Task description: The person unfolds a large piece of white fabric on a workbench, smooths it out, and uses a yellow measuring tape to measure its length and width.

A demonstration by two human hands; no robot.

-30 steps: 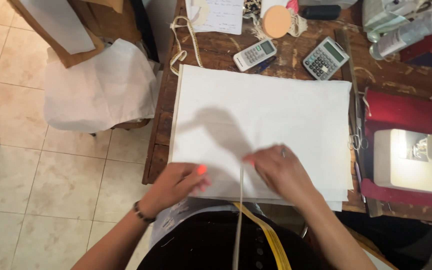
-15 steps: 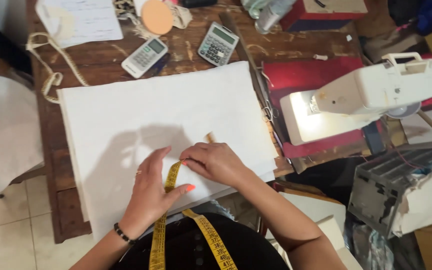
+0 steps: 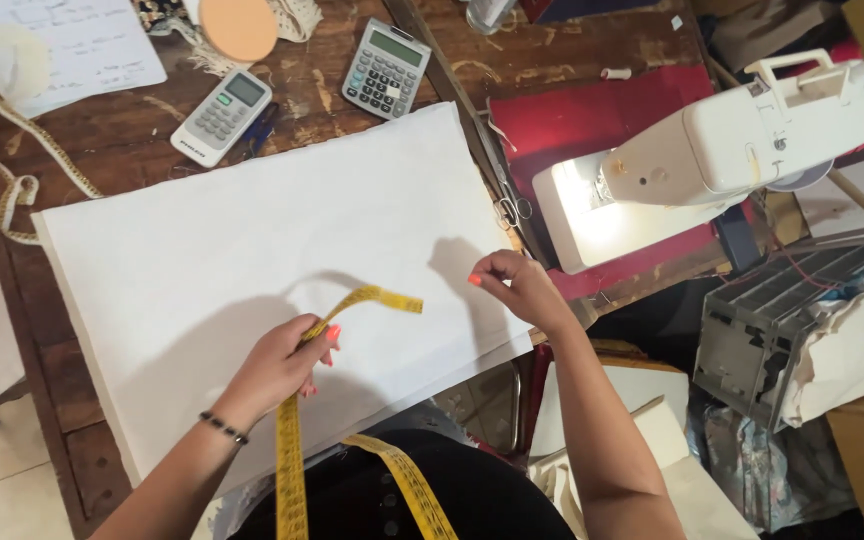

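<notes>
A large sheet of white fabric (image 3: 252, 250) lies flat on the wooden table (image 3: 72, 150). My left hand (image 3: 282, 365) pinches a yellow tape measure (image 3: 367, 300) above the fabric's near part; the tape's free end arches up to the right, and the rest hangs down past my wrist toward my lap. My right hand (image 3: 517, 285) hovers with fingers curled at the fabric's right edge, a short way from the tape's end, and nothing shows in it.
A white sewing machine (image 3: 712, 150) with its lamp on stands at the right on red cloth. A grey remote (image 3: 220, 115), a calculator (image 3: 385, 70), a papers sheet (image 3: 72, 45) and lace trim sit at the table's far side. Small scissors (image 3: 514, 210) lie beside the fabric.
The view has swung. Both hands were pressed together on the tape at the fabric; now the right hand has let go and moved right, while the left lifts the tape's end.
</notes>
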